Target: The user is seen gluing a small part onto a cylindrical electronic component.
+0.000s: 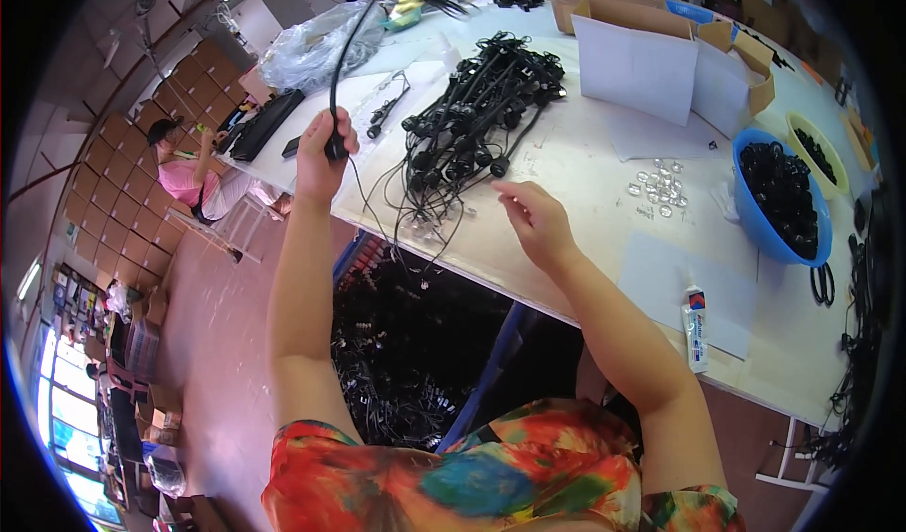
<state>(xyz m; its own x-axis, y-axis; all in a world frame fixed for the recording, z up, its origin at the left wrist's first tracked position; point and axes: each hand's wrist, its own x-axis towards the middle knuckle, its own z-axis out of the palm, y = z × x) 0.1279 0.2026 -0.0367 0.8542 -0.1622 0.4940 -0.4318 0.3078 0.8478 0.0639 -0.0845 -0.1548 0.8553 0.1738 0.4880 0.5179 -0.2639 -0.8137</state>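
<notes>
Holding a black cable point(338, 70) aloft, left fingers point(348, 136) curled round it, right fingers point(514, 191) parted, empty.

Your left arm point(300, 287) extends forward nearly straight, left hand point(323, 155) raised with fingers point(350, 138) curled inward; your right arm point(628, 329) bends and slants leftward, right hand point(540, 225) nearer your body, loosely spread, fingertips toward the left
</notes>
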